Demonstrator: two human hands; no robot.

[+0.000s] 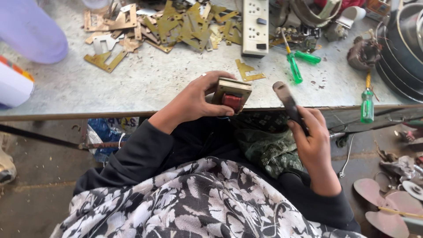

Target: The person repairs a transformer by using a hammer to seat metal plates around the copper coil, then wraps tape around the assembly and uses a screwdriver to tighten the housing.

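My left hand (pixel 194 99) grips a small transformer (pixel 231 93), a block of brass-coloured plates around a red copper coil, held at the front edge of the grey worktable (pixel 145 83). My right hand (pixel 310 139) is closed on the dark handle of a hammer-like tool (pixel 286 99), whose worn grey head points up and toward the transformer, a short gap to its right. One loose brass plate (pixel 246 70) lies on the table just beyond the transformer.
A heap of brass plates (pixel 167 24) covers the far table beside a white socket strip (pixel 255 26). Green-handled screwdrivers (pixel 293 66) (pixel 366 103) lie right. Stacked metal pans (pixel 403 57) stand far right. Fan blades (pixel 387 205) and scrap lie on the floor.
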